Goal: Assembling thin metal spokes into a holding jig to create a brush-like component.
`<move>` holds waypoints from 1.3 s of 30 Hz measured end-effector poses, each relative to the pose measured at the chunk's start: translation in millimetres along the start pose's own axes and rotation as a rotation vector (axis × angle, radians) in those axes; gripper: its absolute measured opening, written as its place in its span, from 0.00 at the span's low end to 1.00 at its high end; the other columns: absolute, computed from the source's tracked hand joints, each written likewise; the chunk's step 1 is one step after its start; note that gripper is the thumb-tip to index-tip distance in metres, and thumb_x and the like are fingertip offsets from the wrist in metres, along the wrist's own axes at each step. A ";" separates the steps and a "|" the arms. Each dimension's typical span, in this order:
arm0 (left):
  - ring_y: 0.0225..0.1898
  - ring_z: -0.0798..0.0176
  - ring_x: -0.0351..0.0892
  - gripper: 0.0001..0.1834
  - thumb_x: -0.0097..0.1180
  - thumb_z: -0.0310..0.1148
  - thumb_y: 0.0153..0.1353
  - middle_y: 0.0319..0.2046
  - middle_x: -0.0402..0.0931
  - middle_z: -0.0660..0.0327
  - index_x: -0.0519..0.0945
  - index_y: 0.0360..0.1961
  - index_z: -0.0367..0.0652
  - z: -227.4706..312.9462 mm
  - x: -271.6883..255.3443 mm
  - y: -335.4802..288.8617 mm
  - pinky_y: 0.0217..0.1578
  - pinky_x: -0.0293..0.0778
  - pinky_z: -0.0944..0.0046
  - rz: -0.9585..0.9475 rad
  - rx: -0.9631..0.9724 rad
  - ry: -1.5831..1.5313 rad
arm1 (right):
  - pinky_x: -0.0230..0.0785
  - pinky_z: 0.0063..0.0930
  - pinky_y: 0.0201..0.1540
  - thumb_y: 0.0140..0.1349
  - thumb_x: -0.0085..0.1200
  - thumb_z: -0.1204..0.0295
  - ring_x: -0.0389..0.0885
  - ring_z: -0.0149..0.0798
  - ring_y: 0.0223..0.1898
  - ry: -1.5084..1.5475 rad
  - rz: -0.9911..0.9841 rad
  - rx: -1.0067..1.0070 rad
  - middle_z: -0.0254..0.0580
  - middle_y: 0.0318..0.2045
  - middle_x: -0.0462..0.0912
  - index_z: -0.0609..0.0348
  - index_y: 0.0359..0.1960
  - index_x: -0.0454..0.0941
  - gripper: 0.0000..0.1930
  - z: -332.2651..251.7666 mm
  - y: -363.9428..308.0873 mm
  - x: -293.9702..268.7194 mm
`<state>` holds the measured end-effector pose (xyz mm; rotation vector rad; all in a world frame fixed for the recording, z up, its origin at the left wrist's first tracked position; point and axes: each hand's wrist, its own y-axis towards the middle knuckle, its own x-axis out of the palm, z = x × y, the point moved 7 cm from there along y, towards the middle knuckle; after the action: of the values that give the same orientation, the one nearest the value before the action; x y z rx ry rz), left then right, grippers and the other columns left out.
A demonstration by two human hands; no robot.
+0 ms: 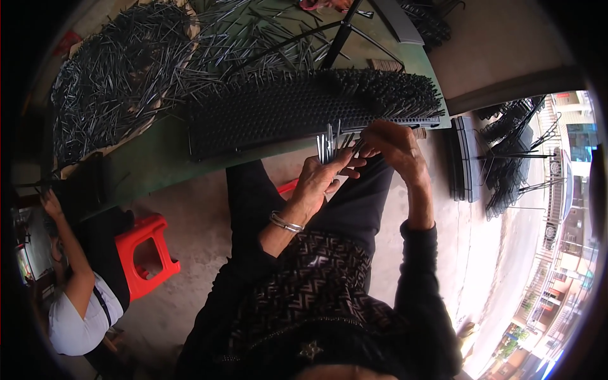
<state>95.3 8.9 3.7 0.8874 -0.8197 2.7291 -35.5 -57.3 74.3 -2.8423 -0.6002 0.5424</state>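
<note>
**Thin metal rods held in both hands at the near edge of the rack**

While a small bundle of thin metal rods [329, 144] is kept upright in the left hand [320, 180], its fingers are seen clamped round the lower ends, so that the tips stand fanned and free to be picked off. One or two rods are pinched between the closed fingertips of the right hand [392, 142], just right of the bundle and close to the near edge of the black perforated rack [272, 114], into whose right part many rods are already stood. A metal bangle [285, 222] is worn on the left wrist.

Farther off and to the left, a large heap of loose rods [120, 76] is spread over the green table [158, 158]. A black stand [339, 38] crosses the far side of the rack. A red plastic stool [142, 253] is noted on the floor at near left, beside another person [79, 291]. Stacked racks [465, 158] lie to the right.
</note>
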 end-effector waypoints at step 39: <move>0.36 0.64 0.81 0.17 0.49 0.40 0.71 0.42 0.82 0.53 0.75 0.52 0.40 -21.8 -20.3 26.4 0.37 0.78 0.63 -0.027 -0.026 -0.233 | 0.72 0.31 0.32 0.65 0.52 0.73 0.84 0.42 0.30 -0.552 0.657 -0.359 0.45 0.26 0.83 0.61 0.37 0.76 0.05 -29.3 40.4 -47.0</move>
<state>92.8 -0.9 -34.9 1.2178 -0.8726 2.6184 -50.0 -116.6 105.6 -3.1963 0.2387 1.4859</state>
